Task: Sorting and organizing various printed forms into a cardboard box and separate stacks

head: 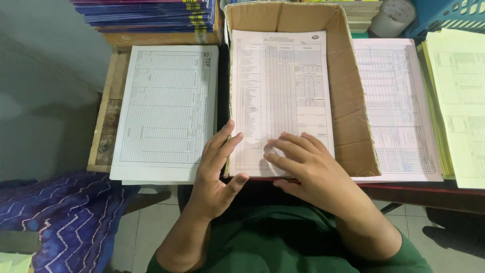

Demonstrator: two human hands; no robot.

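A stack of white printed forms (280,86) lies inside an open cardboard box (348,116). My right hand (308,164) rests flat on the stack's near edge, fingers spread and pointing left. My left hand (217,169) sits at the box's near-left corner, fingers apart, its thumb against the front edge of the forms and its fingers along the left side. Neither hand grips anything. To the left lies a second stack of white ruled forms (166,111) on a wooden tray (103,126).
A pinkish stack of forms (399,106) lies right of the box, with yellow sheets (462,101) beyond it. Blue booklets (151,12) are piled at the back left. A blue patterned cloth (65,212) sits at the lower left. A blue basket (449,15) stands at the back right.
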